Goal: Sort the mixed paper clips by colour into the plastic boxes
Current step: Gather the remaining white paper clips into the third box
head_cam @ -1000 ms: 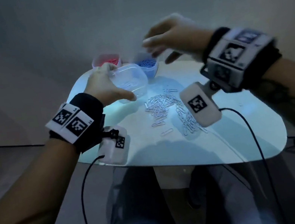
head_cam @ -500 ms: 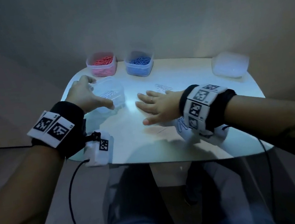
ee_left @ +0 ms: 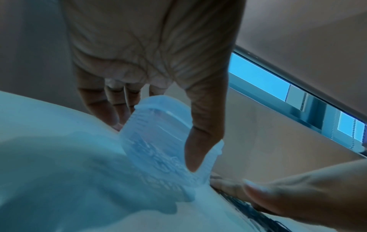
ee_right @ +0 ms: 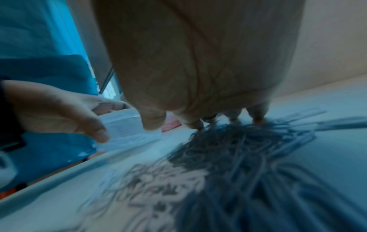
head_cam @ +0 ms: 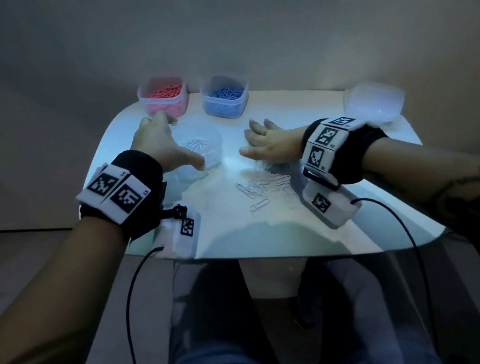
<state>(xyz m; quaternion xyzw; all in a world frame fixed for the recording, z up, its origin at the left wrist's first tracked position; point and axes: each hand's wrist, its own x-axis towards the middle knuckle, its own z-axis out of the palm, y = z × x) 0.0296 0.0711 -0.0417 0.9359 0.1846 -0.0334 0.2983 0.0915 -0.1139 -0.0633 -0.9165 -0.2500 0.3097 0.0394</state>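
Item: white surface (head_cam: 274, 240), rounded corners, seen from the head view. At its far edge stood a box of red clips (head_cam: 163, 97) and, just to its right, a box of blue clips (head_cam: 225, 96), both upright and open-topped. A clear box (head_cam: 206, 152) holding silver clips stood nearer, left of centre, upright on the surface. The left hand (head_cam: 161, 146) gripped it, thumb (ee_left: 200, 141) on the near wall and fingers (ee_left: 103, 109) curled round the far side; only the left wrist view showed this clasp from below. The right hand (head_cam: 270, 144) lay flat, fingers straight and spread, palm down on the loose silver clips (head_cam: 265, 187), holding nothing. The right wrist view showed its fingertips (ee_right: 256, 117) touching the far edge of the heap (ee_right: 238, 157), blurred there and darkened by shadow, a detail the head view hid beneath the palm. The heap stretched from under the palm toward the near edge; single clips at its near end lay with long axes slanting, pointing variously left and right. A clear lid or box (head_cam: 375, 103) sat at the far right corner, well apart; which, could not be told.
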